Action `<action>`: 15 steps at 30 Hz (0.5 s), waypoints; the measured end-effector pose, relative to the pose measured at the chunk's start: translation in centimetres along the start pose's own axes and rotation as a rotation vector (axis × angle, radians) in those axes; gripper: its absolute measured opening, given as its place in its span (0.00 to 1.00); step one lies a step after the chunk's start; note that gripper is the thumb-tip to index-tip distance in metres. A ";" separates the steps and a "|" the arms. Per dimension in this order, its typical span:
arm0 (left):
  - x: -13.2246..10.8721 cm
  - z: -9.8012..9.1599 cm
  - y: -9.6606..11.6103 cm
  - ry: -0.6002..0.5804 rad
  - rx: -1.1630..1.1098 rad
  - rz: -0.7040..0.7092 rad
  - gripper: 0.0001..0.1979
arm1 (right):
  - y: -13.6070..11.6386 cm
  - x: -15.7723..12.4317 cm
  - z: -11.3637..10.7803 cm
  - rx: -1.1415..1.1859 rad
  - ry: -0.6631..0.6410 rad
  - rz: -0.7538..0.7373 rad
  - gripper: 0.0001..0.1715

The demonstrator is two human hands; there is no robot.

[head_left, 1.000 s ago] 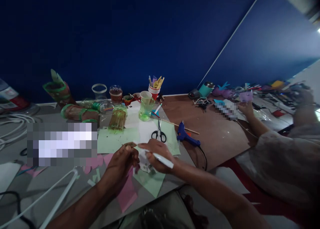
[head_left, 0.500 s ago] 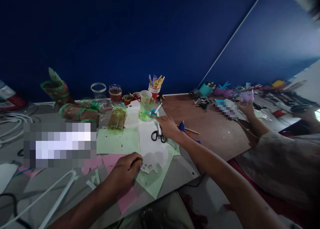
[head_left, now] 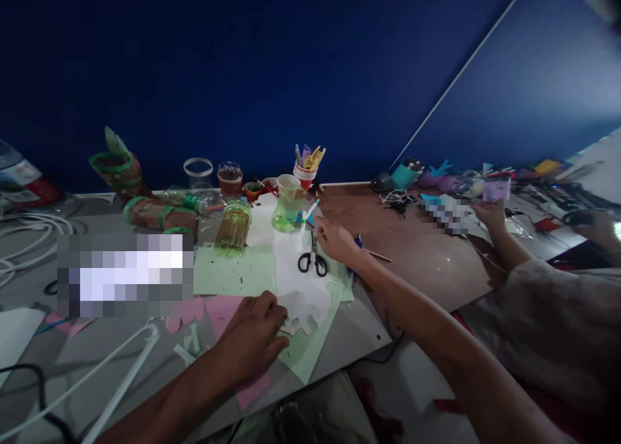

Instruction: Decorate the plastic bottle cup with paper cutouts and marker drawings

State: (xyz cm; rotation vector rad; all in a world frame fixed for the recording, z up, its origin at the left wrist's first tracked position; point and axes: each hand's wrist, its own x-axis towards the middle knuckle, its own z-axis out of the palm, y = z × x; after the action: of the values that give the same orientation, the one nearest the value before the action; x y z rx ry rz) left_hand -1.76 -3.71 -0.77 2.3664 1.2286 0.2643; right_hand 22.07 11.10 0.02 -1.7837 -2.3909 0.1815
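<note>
The left hand (head_left: 255, 334) lies curled, fingertips pressing the white paper (head_left: 303, 292) flat on the green sheet (head_left: 303, 353), likely to stop it sliding. The right hand (head_left: 334, 240) reaches loosely extended beside the scissors (head_left: 313, 263) — whether it pinches anything cannot be told. 1 clear cup (head_left: 290, 201) holds green liquid — 1 red cup (head_left: 305, 172) holds coloured sticks.
</note>
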 end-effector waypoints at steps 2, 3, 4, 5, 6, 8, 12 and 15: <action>0.0 0.1 0.1 -0.020 0.032 -0.001 0.12 | -0.2 -1.6 -0.2 0.012 -0.032 0.034 0.25; 0.0 0.1 0.1 -0.021 0.046 -0.008 0.13 | -0.6 -2.3 -0.2 0.022 -0.060 0.054 0.26; 0.1 0.2 0.1 -0.019 0.058 -0.016 0.13 | -1.1 -3.0 -0.2 0.033 -0.104 0.083 0.29; 0.1 0.3 0.1 -0.016 0.068 -0.024 0.13 | -1.7 -3.6 -0.2 0.031 -0.148 0.118 0.32; 0.1 0.3 0.2 -0.014 0.077 -0.029 0.13 | -2.4 -4.0 -0.2 0.014 -0.177 0.149 0.35; 0.3 0.4 0.3 -0.012 0.094 -0.033 0.13 | -3.8 -4.4 0.0 -0.049 -0.193 0.182 0.38; 0.4 0.5 0.7 -0.009 0.132 -0.022 0.12 | -5.5 -4.2 0.0 -0.135 -0.224 0.194 0.35; 0.4 0.5 0.8 -0.011 0.146 -0.029 0.10 | -5.5 -4.0 -0.3 -0.149 -0.274 0.186 0.33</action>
State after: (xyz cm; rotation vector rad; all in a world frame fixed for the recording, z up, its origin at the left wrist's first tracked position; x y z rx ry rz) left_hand -0.71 -3.92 -0.85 2.4672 1.3162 0.1568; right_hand 18.07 5.67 1.10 -2.1793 -2.4714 0.2938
